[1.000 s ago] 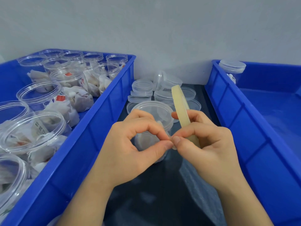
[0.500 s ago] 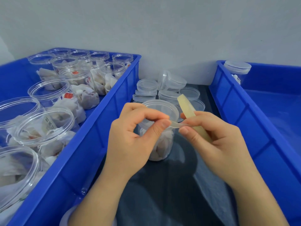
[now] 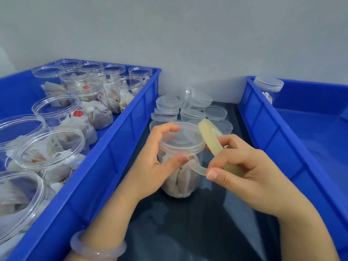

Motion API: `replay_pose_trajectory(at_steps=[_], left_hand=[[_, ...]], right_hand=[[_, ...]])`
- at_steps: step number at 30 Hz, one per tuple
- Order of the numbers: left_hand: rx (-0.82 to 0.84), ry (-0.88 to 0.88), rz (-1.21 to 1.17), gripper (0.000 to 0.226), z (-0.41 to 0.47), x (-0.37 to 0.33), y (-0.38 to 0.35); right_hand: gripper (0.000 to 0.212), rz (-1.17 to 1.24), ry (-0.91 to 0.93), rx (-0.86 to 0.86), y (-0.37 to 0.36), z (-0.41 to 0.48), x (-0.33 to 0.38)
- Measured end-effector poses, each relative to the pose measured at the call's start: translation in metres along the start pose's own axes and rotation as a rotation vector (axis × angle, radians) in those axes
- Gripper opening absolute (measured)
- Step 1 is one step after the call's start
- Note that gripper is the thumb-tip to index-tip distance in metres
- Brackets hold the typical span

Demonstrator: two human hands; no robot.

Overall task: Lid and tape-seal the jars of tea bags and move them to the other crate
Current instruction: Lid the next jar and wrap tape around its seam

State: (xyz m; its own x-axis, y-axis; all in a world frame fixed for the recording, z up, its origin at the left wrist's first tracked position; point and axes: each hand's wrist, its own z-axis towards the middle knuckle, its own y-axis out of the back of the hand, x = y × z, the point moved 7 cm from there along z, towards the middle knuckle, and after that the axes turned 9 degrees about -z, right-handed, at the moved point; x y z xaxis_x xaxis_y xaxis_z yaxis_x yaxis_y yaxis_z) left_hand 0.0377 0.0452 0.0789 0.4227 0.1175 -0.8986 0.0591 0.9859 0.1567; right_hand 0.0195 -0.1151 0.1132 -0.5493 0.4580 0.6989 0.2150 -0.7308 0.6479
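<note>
A clear lidded jar of tea bags (image 3: 178, 178) stands on the dark surface between two blue crates. My left hand (image 3: 156, 159) curls round the jar just under its lid (image 3: 181, 138), the thumb pressing the free end of the tape against the jar's side. My right hand (image 3: 243, 168) grips the pale yellow tape roll (image 3: 212, 142) to the right of the jar. A short strip of tape (image 3: 197, 167) runs from the roll to the jar. The left crate (image 3: 120, 146) holds several open jars of tea bags (image 3: 54, 147). One lidded jar (image 3: 268, 87) stands in the right crate (image 3: 263, 129).
Several loose clear lids (image 3: 190, 108) lie stacked behind the jar, near the grey wall. A pale bangle (image 3: 98, 249) sits on my left wrist. The dark surface (image 3: 188, 227) runs toward me between the crates.
The pinched tape end has been pulled out from the roll and pressed onto the jar under the lid. My left hand moved from the tape end to the jar.
</note>
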Motion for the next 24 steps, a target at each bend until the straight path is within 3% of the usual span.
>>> replay_pose_trajectory(at_steps=[3,8,12,24], left_hand=[[0.047,0.008,-0.089,0.031,-0.0028,-0.0001,-0.0027],[0.092,0.019,-0.191,0.048,-0.0039,-0.0015,-0.0076],[0.063,0.033,-0.175,0.059,-0.0027,0.0018,-0.006],[-0.134,0.016,-0.105,0.05,-0.0011,-0.0055,-0.0073]], right_hand=[[0.017,-0.041,-0.055,-0.01,0.0014,0.0047,-0.0018],[0.027,-0.056,-0.115,-0.108,0.005,0.0081,-0.0043],[0.022,-0.059,-0.111,-0.134,0.003,0.0084,-0.0047],[0.027,-0.125,-0.127,-0.298,0.0053,0.0076,-0.0075]])
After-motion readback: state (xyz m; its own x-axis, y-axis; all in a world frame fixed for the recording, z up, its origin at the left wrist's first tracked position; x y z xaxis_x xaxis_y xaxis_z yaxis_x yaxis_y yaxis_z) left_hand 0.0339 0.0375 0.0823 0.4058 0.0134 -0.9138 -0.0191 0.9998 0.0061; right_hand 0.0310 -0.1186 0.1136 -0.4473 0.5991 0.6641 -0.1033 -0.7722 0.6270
